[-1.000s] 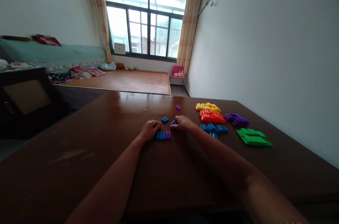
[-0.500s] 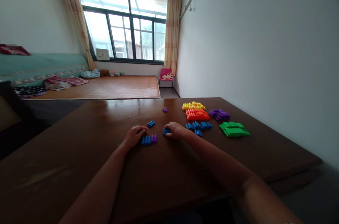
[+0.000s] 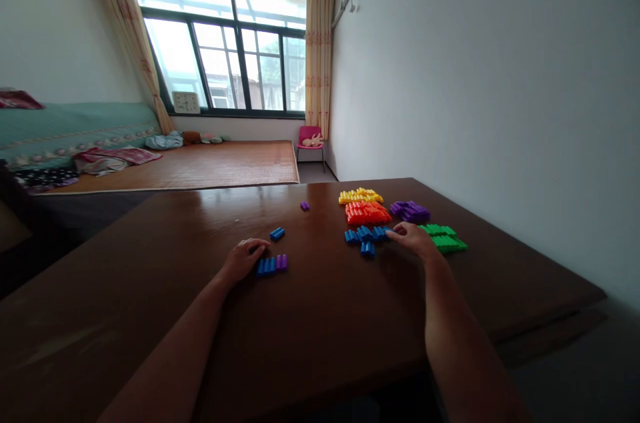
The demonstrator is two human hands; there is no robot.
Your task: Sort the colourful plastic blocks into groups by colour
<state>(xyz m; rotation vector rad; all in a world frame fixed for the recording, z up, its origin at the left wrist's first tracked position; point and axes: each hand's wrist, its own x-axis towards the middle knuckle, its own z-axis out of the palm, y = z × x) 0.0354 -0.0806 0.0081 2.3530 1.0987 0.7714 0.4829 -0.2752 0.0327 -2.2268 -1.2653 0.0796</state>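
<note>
My left hand (image 3: 245, 259) rests on the brown table, fingers bent and closed, between a small blue piece (image 3: 277, 233) and a short row of blue and purple pieces (image 3: 273, 265). Whether anything is under its fingers I cannot make out. At the right end of the blue pile (image 3: 366, 234), my right hand (image 3: 407, 236) has its fingertips together against the blue pieces; what they pinch is too small to tell. A separate blue group (image 3: 368, 249) lies just in front of that pile.
Yellow (image 3: 361, 196), orange (image 3: 367, 212), purple (image 3: 410, 211) and green (image 3: 447, 239) piles lie on the table (image 3: 310, 336). A small purple piece (image 3: 305, 206) sits farther back. Beyond are a bed (image 3: 230, 163) and a pink chair (image 3: 310, 137).
My right hand has moved right, from a blue group beside the row to the blue pile's right end. That blue group is gone from its earlier spot. The view has shifted slightly.
</note>
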